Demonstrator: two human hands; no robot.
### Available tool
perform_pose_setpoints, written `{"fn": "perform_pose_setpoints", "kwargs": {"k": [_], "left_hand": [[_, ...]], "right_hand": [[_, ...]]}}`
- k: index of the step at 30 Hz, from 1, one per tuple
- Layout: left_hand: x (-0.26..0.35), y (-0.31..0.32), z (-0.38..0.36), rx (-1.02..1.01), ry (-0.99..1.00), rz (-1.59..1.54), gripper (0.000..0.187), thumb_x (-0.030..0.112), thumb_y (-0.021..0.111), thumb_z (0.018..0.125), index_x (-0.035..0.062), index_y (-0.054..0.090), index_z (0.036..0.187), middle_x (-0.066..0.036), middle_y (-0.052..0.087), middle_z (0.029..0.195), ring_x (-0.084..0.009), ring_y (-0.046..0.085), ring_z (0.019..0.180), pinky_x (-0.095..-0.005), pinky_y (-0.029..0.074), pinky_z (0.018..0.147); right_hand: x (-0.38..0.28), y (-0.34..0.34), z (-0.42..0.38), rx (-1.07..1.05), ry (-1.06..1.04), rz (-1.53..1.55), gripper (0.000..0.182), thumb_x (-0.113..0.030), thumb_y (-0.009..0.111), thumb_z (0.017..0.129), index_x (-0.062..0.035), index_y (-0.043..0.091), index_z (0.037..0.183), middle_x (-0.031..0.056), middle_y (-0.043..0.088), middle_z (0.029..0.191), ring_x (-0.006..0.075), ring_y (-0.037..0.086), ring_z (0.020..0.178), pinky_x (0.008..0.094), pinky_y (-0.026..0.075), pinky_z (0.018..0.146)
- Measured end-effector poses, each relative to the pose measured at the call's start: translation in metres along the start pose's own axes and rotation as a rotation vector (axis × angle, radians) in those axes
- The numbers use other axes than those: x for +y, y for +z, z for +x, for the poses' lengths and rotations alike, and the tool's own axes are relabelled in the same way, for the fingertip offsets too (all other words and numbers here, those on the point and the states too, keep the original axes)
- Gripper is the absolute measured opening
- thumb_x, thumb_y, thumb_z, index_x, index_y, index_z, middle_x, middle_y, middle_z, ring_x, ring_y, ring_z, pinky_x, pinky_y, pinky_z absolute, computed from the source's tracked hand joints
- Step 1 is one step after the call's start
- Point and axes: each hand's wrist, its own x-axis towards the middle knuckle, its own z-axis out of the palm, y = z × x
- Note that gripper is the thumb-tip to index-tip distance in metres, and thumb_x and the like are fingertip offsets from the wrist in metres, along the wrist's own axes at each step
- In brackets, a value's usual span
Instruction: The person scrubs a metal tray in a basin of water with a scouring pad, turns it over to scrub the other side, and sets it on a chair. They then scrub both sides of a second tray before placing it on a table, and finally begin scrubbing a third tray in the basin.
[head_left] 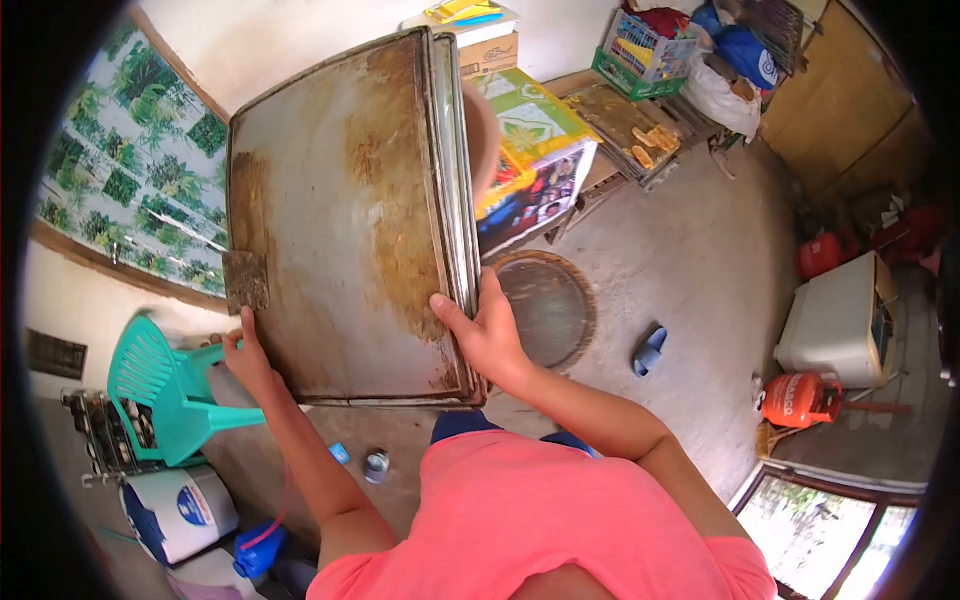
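Note:
A stack of worn baking trays [330,220] is held up in front of me, its broad face stained brown and its metal rims layered along the right side. My right hand [490,335] grips that right edge, thumb on the face and fingers behind. At the lower left edge, my left hand [248,352] is closed on the stack, its fingers partly hidden. Just above the left thumb, a dark square flat piece [246,281] lies against the tray's edge.
Right of the trays stands a table with a colourful cover [545,125]. A round woven tray [545,310] and a blue slipper [649,350] are on the floor. A green plastic chair [175,390] stands left; an orange gas cylinder [800,399] is at the right.

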Motion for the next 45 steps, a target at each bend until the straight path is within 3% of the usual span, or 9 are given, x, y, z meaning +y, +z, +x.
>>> {"fn": "perform_pose_setpoints", "kwargs": {"k": [7, 10, 16, 17, 24, 30, 34, 39, 45], "left_hand": [[0.062, 0.045, -0.172, -0.096, 0.016, 0.072, 0.046, 0.043, 0.079, 0.074, 0.0046, 0.053, 0.07, -0.004, 0.054, 0.076, -0.0156, 0.046, 0.073, -0.0302, 0.041, 0.07], [0.089, 0.071, -0.235, -0.146, 0.008, 0.035, 0.047, 0.044, 0.08, 0.072, 0.0036, 0.057, 0.073, -0.004, 0.055, 0.076, -0.0158, 0.048, 0.073, -0.0304, 0.042, 0.072], [0.11, 0.133, -0.289, -0.292, 0.06, 0.034, 0.049, 0.047, 0.08, 0.071, 0.0026, 0.059, 0.077, -0.004, 0.058, 0.076, -0.0163, 0.05, 0.074, -0.0321, 0.043, 0.074], [0.119, 0.143, -0.302, -0.289, 0.077, 0.141, 0.054, 0.052, 0.078, 0.07, 0.0022, 0.059, 0.08, -0.007, 0.061, 0.08, -0.0198, 0.054, 0.078, -0.0338, 0.044, 0.077], [0.148, 0.23, -0.391, -0.337, 0.021, 0.306, 0.062, 0.065, 0.072, 0.066, 0.0071, 0.06, 0.087, -0.011, 0.066, 0.087, -0.0317, 0.063, 0.086, -0.042, 0.046, 0.079], [0.178, 0.337, -0.447, -0.455, -0.04, 0.401, 0.055, 0.062, 0.071, 0.068, 0.0116, 0.059, 0.087, -0.009, 0.067, 0.083, -0.0336, 0.064, 0.085, -0.0435, 0.047, 0.076], [0.186, 0.429, -0.468, -0.536, -0.128, 0.47, 0.056, 0.062, 0.072, 0.067, 0.0123, 0.061, 0.091, -0.009, 0.068, 0.09, -0.0332, 0.064, 0.09, -0.0429, 0.047, 0.078], [0.193, 0.534, -0.489, -0.642, -0.156, 0.507, 0.058, 0.063, 0.069, 0.07, 0.0119, 0.059, 0.095, -0.011, 0.068, 0.091, -0.0338, 0.064, 0.09, -0.0432, 0.047, 0.077], [0.194, 0.614, -0.503, -0.706, -0.226, 0.529, 0.056, 0.061, 0.066, 0.073, 0.0108, 0.058, 0.096, -0.013, 0.068, 0.092, -0.0349, 0.064, 0.091, -0.0438, 0.047, 0.076]], "right_hand": [[-0.009, -0.185, -0.031, 0.047, 0.079, -0.024, 0.04, -0.028, 0.069, 0.085, 0.002, 0.044, 0.094, 0.0053, 0.048, 0.06, 0.0124, 0.043, 0.051, 0.0316, 0.037, 0.047], [-0.01, -0.248, -0.04, 0.104, 0.079, 0.0, 0.037, -0.025, 0.069, 0.086, 0.0019, 0.044, 0.092, 0.0062, 0.05, 0.065, 0.0131, 0.046, 0.059, 0.032, 0.041, 0.052], [-0.007, -0.327, -0.045, 0.218, 0.134, 0.114, 0.037, -0.021, 0.067, 0.086, 0.0054, 0.048, 0.103, 0.0121, 0.059, 0.083, 0.0157, 0.054, 0.078, 0.032, 0.046, 0.07], [-0.004, -0.339, -0.044, 0.23, 0.165, 0.133, 0.038, -0.021, 0.067, 0.087, 0.0058, 0.048, 0.106, 0.0125, 0.061, 0.089, 0.0165, 0.055, 0.084, 0.0315, 0.047, 0.076], [0.023, -0.426, -0.021, 0.36, 0.167, 0.137, 0.029, -0.015, 0.066, 0.087, 0.0047, 0.05, 0.103, 0.0095, 0.061, 0.091, 0.013, 0.054, 0.082, 0.0284, 0.046, 0.073], [0.058, -0.506, 0.041, 0.475, 0.23, -0.178, 0.035, -0.025, 0.069, 0.086, 0.0061, 0.055, 0.094, 0.0109, 0.062, 0.084, 0.0155, 0.055, 0.078, 0.0315, 0.047, 0.071], [0.092, -0.555, 0.105, 0.532, 0.218, -0.348, 0.041, -0.03, 0.07, 0.085, 0.0074, 0.058, 0.093, 0.0133, 0.064, 0.083, 0.0172, 0.057, 0.078, 0.0337, 0.048, 0.073], [0.104, -0.604, 0.181, 0.525, 0.297, -0.4, 0.042, -0.032, 0.07, 0.085, 0.0076, 0.059, 0.095, 0.0145, 0.065, 0.084, 0.0193, 0.058, 0.076, 0.0349, 0.048, 0.074], [0.127, -0.645, 0.255, 0.485, 0.386, -0.469, 0.044, -0.034, 0.069, 0.086, 0.0081, 0.059, 0.093, 0.0149, 0.064, 0.081, 0.0193, 0.057, 0.075, 0.0354, 0.047, 0.072]]}}
